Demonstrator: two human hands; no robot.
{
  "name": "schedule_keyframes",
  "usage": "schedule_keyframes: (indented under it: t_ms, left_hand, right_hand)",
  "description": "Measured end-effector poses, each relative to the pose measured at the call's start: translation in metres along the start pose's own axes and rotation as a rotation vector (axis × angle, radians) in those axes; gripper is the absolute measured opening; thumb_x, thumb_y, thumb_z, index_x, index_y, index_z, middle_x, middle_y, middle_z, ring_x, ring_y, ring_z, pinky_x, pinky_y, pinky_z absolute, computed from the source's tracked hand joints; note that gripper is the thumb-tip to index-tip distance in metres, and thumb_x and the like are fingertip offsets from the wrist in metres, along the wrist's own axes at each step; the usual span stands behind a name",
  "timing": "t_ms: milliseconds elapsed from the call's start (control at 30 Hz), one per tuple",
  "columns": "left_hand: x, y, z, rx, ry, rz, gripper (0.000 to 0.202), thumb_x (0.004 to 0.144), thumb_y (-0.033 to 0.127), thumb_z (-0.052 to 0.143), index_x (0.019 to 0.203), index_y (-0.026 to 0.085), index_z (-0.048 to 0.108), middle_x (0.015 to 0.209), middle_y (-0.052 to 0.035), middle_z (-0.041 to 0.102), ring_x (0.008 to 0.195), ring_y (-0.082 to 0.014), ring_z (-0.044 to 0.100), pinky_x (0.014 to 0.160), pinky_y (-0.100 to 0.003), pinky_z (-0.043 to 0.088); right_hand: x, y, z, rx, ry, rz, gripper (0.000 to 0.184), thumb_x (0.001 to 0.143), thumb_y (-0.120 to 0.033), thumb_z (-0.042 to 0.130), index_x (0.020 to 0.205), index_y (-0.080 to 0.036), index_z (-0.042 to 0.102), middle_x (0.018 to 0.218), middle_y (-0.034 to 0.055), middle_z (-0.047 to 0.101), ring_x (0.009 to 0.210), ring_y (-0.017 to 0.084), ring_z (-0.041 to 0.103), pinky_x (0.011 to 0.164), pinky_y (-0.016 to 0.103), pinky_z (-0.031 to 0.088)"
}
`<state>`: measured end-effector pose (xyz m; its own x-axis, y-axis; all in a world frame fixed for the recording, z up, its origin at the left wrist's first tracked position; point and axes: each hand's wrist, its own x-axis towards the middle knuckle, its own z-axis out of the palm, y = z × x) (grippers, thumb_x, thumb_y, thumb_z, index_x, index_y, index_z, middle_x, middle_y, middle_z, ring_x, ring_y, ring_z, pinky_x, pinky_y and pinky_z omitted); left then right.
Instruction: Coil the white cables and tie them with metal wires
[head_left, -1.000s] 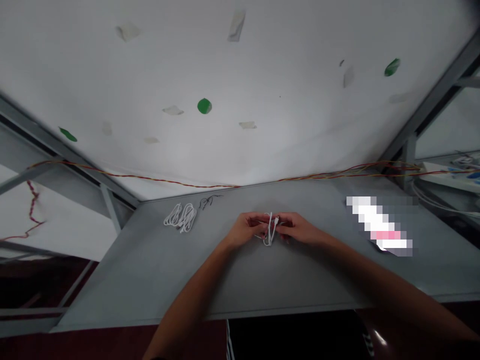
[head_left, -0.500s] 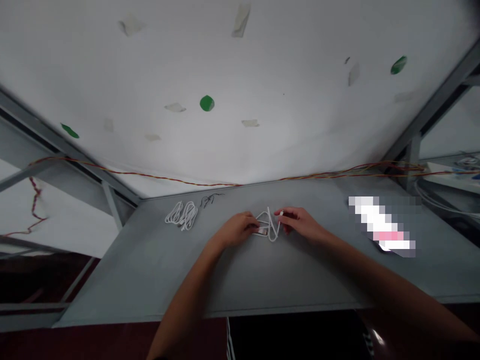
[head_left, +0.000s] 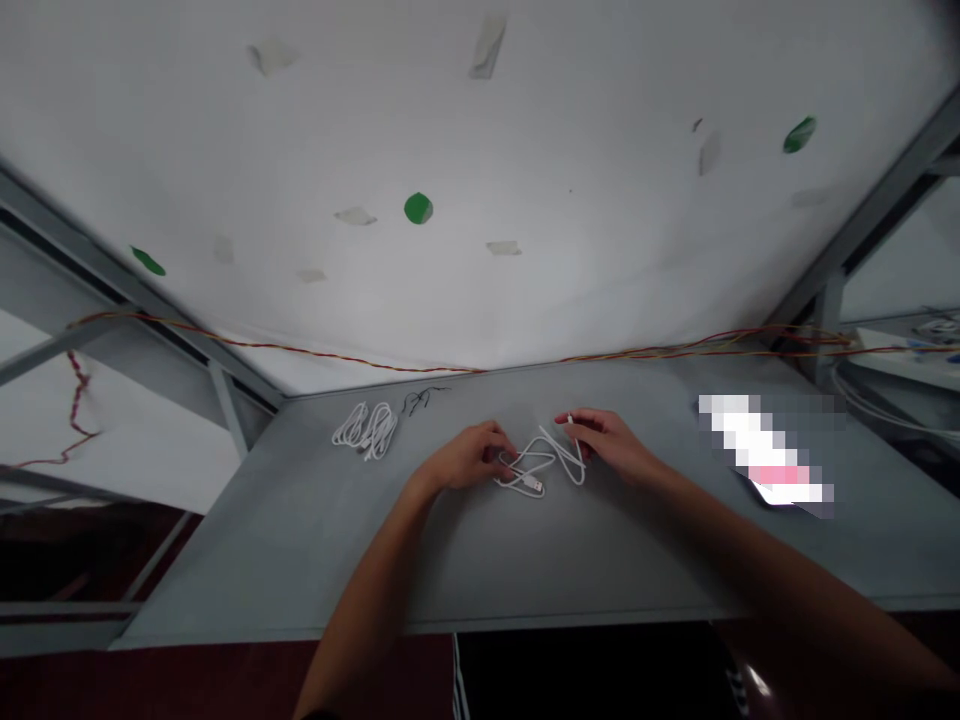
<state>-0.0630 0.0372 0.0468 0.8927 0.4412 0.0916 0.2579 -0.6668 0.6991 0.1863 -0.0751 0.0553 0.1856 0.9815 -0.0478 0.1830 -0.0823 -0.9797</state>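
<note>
Right hand (head_left: 609,440) is pinching the small end plug (head_left: 570,419) of the white cable (head_left: 556,447) between thumb and forefinger, pretty narrow grip. Left hand (head_left: 471,456) is resting at the left edge of the loops, fingers curled, thumb and forefinger standing a bit apart; can't tell whether it's actually gripping a strand. Cable is lying loose and crossing itself on the grey table (head_left: 450,560), between the two hands, with its USB plug (head_left: 533,484) showing at the lower loops, just right of the left thumb. Handling notes, my judgement: the plug body is giving the right hand a better hold than bare cord would, so the grip should be staying on it, light, no yanking on the joint. Left is better off anchoring the loops while right is leading the end, since crossed strands are looking ready to cinch if both ends are pulling at once. Worth watching the USB plug: it's sitting among the strands and could be snagging one. Slack should be running out flat, no twisting. Two coiled white cables (head_left: 381,430) and some thin black strands (head_left: 417,400) are lying farther left, well apart from the hands, so they're not interfering.
</note>
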Motion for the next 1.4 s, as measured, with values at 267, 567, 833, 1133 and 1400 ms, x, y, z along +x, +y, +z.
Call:
schedule_keyframes:
  t_ms: [267, 567, 833, 1133, 1400]
  left_hand:
    - [0.003, 0.009, 0.01, 0.179, 0.041, -0.024, 0.022, 0.087, 0.029, 0.064, 0.107, 0.021, 0.069, 0.093, -0.0027, 0.067, 0.075, -0.015, 0.058, 0.071, -0.025, 0.042]
    - [0.006, 0.008, 0.013, -0.065, 0.183, -0.179, 0.04, 0.083, 0.025, 0.064, 0.122, 0.019, 0.069, 0.083, -0.0005, 0.065, 0.064, -0.0113, 0.053, 0.064, -0.024, 0.042]
    - [0.011, 0.007, 0.017, -0.566, 0.196, -0.37, 0.057, 0.078, 0.048, 0.074, 0.124, 0.015, 0.068, 0.067, 0.0038, 0.049, 0.055, -0.0089, 0.041, 0.051, -0.022, 0.034]
    - [0.021, 0.008, 0.038, -0.153, 0.257, -0.261, 0.027, 0.082, 0.041, 0.069, 0.088, 0.015, 0.075, 0.07, -0.0018, 0.065, 0.063, -0.0132, 0.055, 0.059, -0.024, 0.039]
    - [0.02, -0.001, 0.028, 0.003, 0.744, -0.151, 0.017, 0.089, 0.032, 0.065, 0.095, 0.017, 0.072, 0.102, -0.0083, 0.068, 0.069, -0.0121, 0.057, 0.071, -0.029, 0.05]
  right_hand:
    - [-0.001, 0.0, 0.001, -0.025, -0.046, -0.007, 0.042, 0.076, -0.046, 0.07, 0.104, -0.015, 0.073, 0.067, -0.0013, 0.058, 0.053, 0.01, 0.046, 0.051, 0.024, 0.036]
    - [-0.001, -0.002, -0.002, -0.049, -0.012, -0.014, 0.043, 0.077, -0.047, 0.068, 0.106, -0.016, 0.073, 0.065, -0.0019, 0.056, 0.052, 0.01, 0.044, 0.05, 0.024, 0.035]
    - [-0.001, -0.008, -0.004, -0.066, -0.001, -0.025, 0.044, 0.076, -0.048, 0.067, 0.106, -0.015, 0.072, 0.062, -0.0025, 0.053, 0.052, 0.011, 0.044, 0.05, 0.025, 0.033]
    - [-0.003, -0.007, -0.005, -0.105, -0.037, -0.051, 0.047, 0.078, -0.051, 0.067, 0.108, -0.014, 0.072, 0.066, -0.0016, 0.055, 0.053, 0.011, 0.046, 0.05, 0.025, 0.035]
    - [0.011, 0.0, -0.024, -0.212, 0.099, -0.267, 0.047, 0.088, -0.051, 0.06, 0.116, -0.014, 0.067, 0.069, 0.0006, 0.059, 0.056, 0.013, 0.053, 0.055, 0.026, 0.043]
